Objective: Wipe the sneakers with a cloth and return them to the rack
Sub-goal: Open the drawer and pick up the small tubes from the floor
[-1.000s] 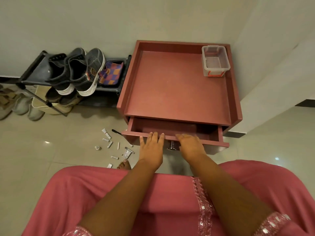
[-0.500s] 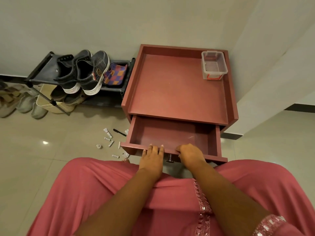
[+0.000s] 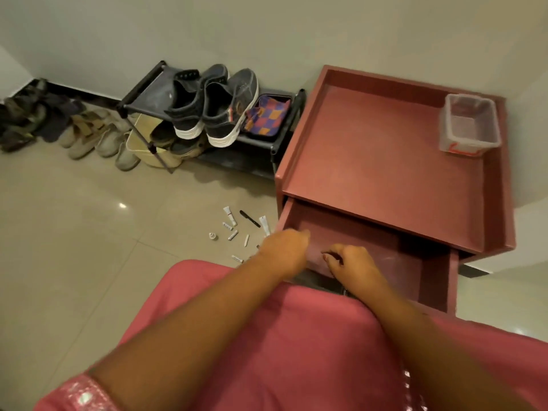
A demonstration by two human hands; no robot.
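Dim warm light, floor glare (image 3: 122, 205) — motion-blurred, wide-angle bowing

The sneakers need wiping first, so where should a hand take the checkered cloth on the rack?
Pinch the checkered cloth at its raised, crumpled near edge, coming from above and the front. It lies loosely bunched on the rack top shelf, right of the sneakers, with the cabinet wall close on its other side, so a side approach looks cramped.

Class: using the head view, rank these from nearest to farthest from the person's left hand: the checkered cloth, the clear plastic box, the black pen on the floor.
From the left hand:
1. Black pen, on the floor just beyond it.
2. Checkered cloth, on the rack beside the sneakers.
3. Clear plastic box, far right corner of the cabinet top.
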